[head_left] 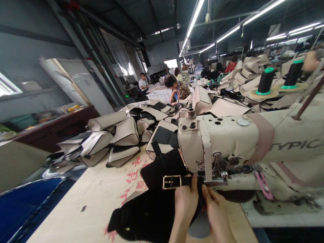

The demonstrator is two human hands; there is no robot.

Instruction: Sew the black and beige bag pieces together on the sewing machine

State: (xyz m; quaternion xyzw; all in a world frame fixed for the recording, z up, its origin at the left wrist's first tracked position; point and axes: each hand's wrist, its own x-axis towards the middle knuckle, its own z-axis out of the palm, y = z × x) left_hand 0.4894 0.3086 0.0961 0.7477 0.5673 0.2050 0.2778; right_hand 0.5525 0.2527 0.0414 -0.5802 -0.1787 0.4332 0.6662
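Observation:
Both hands grip a black bag piece (149, 212) just in front of the sewing machine (225, 135). My left hand (186, 200) is closed on it, thumb pointing up beside the black strap with a gold buckle (172, 182). Close by on the right, my right hand (215, 206) pinches the edge of the same piece below the needle area. The machine's arm stands right above my fingers. Part of the piece lies spread over the wooden table, and its far flap with a narrow tab rises towards the machine head. Where the edge meets the machine is partly hidden.
Beige bag bodies with black edging (124, 131) are heaped behind the table (93, 199). A blue-lined bin (32, 202) stands at the left. Black thread cones (265, 82) sit behind the machine. Pink-handled snips (263, 185) hang on it. A person in patterned clothing (183, 90) works beyond.

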